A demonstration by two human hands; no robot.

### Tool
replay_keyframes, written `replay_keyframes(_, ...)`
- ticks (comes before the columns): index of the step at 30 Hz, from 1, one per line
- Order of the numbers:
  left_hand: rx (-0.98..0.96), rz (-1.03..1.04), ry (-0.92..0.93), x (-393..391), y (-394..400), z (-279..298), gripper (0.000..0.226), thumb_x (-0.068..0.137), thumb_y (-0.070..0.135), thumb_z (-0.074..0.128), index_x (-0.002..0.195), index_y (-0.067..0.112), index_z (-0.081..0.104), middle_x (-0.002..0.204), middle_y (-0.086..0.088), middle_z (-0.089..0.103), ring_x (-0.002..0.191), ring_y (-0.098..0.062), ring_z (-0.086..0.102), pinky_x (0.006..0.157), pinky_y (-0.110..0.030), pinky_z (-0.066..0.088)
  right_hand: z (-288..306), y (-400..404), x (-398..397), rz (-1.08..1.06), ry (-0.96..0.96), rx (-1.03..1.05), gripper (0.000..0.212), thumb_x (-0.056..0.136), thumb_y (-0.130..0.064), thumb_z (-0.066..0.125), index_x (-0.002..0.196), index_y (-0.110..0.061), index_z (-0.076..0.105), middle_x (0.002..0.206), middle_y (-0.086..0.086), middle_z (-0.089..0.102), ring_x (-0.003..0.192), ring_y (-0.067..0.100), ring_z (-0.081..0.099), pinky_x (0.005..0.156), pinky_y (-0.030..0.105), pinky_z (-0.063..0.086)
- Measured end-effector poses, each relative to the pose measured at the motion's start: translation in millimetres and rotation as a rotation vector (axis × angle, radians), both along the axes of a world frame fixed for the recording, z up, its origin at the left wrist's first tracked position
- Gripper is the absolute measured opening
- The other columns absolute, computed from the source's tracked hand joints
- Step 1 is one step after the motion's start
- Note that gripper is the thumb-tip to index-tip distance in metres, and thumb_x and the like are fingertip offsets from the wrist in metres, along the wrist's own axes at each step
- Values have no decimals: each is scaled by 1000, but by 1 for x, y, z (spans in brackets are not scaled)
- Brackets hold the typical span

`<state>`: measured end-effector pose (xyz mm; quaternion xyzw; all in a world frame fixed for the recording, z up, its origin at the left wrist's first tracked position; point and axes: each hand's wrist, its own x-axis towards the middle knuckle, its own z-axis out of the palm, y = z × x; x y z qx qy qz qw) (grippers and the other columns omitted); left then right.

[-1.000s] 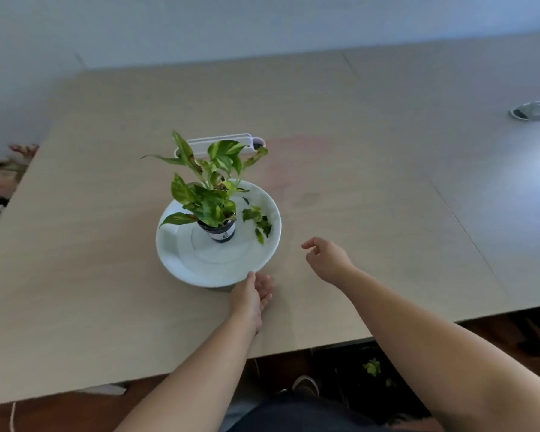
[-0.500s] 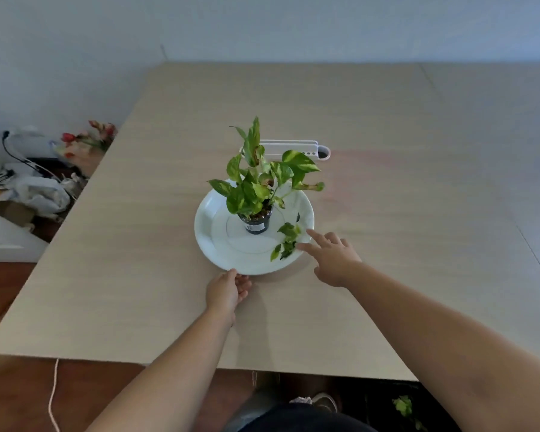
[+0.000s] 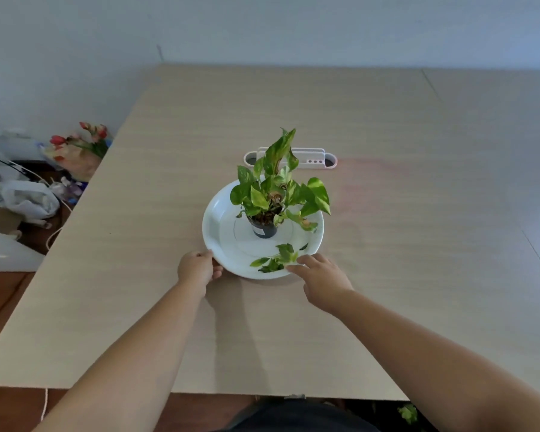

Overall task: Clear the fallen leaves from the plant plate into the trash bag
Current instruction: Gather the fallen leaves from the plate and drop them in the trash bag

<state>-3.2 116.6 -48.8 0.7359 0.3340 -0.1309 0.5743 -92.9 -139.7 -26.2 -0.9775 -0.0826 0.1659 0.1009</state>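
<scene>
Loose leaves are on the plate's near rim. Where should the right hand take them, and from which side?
Pinch the fallen leaves where they overlap, coming from the near right edge of the plate, where the right hand is. They lie flat and loose, so low fingers sliding under them should gather several at once. The left hand grips the near-left rim, and the potted plant blocks the far side.

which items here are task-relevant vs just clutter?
In play:
- fallen leaves on the near part of the white plate
- potted plant standing on it
- left hand at the plate rim
- right hand by the leaves

Lying about:
- white holder behind the plate
- flower bouquet and plastic bags on the floor
</scene>
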Motion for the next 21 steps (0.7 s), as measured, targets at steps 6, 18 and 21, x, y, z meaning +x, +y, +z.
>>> replay_keyframes(6,136,-87,-62,26,-3,8,23,94,17,52,73,7,57,74,-15,67,51,-20,61,62,-33,60,0,9,-4,-74,29,75,56,91,-7,41,140,-33,45,147,-9,41,137,18,30,101,36,46)
replay_keyframes(18,782,-863,-336,3,-49,13,30,81,27,65,110,18,62,118,-6,50,108,-30,49,89,-34,45,8,2,17,-188,59,185,44,91,-16,45,132,-25,56,130,1,57,123,20,46,104,32,40)
replay_keyframes(21,764,-923,-235,-2,-70,13,51,73,53,70,109,19,60,115,-4,51,109,-27,49,88,-35,47,9,-6,23,-227,98,158,43,91,-20,46,133,-24,55,134,1,55,126,20,48,106,35,40)
